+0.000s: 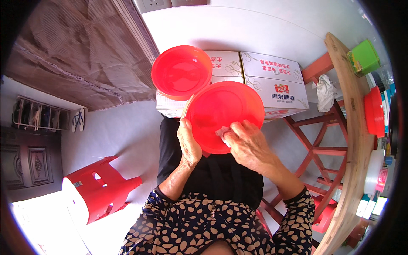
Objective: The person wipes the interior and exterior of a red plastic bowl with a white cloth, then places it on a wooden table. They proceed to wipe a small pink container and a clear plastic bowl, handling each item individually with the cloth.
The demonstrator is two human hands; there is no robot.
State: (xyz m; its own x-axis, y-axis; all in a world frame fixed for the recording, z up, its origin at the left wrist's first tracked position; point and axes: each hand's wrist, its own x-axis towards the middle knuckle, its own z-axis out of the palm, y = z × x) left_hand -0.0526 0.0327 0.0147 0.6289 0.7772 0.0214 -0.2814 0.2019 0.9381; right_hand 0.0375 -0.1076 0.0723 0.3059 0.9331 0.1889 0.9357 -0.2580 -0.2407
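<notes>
A round red plastic basin (pixel 227 104) is held above my lap, its inside facing me. My left hand (pixel 188 140) grips it by the left rim, with the thumb on the near side and the other fingers hidden behind. Pinched in my right hand (pixel 247 142) is a crumpled whitish tissue (pixel 222 131), pressed against the lower inside of the basin. A second red basin (pixel 182 71) rests on the cardboard boxes just beyond, up and to the left.
White printed cardboard boxes (pixel 274 87) stand against the wall ahead. To the left is a red plastic stool (pixel 100 189). At right runs a wooden tabletop (pixel 355 127) on a reddish frame, holding a green container (pixel 366 57) and red bowls (pixel 375 111). A white cloth (pixel 326 93) hangs beside it.
</notes>
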